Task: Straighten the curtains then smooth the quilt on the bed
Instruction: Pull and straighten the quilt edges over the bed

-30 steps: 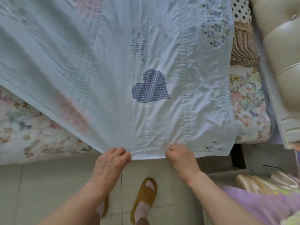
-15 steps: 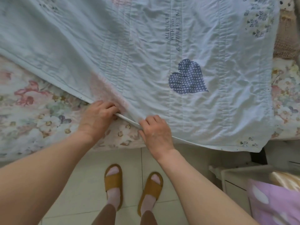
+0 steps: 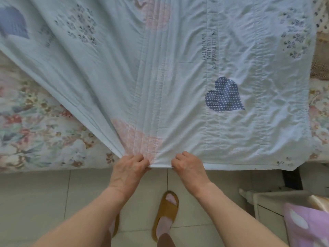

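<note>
Right now my left hand (image 3: 129, 171) has its fingers curled tight around the near edge of the quilt (image 3: 178, 82). My right hand (image 3: 188, 167) is just beside it and pinches the same edge, with a short bit of hem between the two. Both hands hold the cloth at the side of the bed, just over the floor (image 3: 35, 196). The quilt is pale blue and spreads away from my hands across the bed. Long folds fan out from my left hand, and the cloth on that side is bunched into pleats. A pink patch (image 3: 142, 139) sits just above my hands. A dark blue heart with white dots (image 3: 223, 95) lies further out to the right, and a few lines of small dark letters (image 3: 209, 49) run above it. The flowery bed sheet (image 3: 35, 131) shows to the left of the quilt, where the quilt does not cover it. Below my arms I see one brown slipper (image 3: 166, 209) on the pale tiles. A low white cabinet (image 3: 263, 202) stands on the right, with a purple cushion (image 3: 306, 227) in the corner.
</note>
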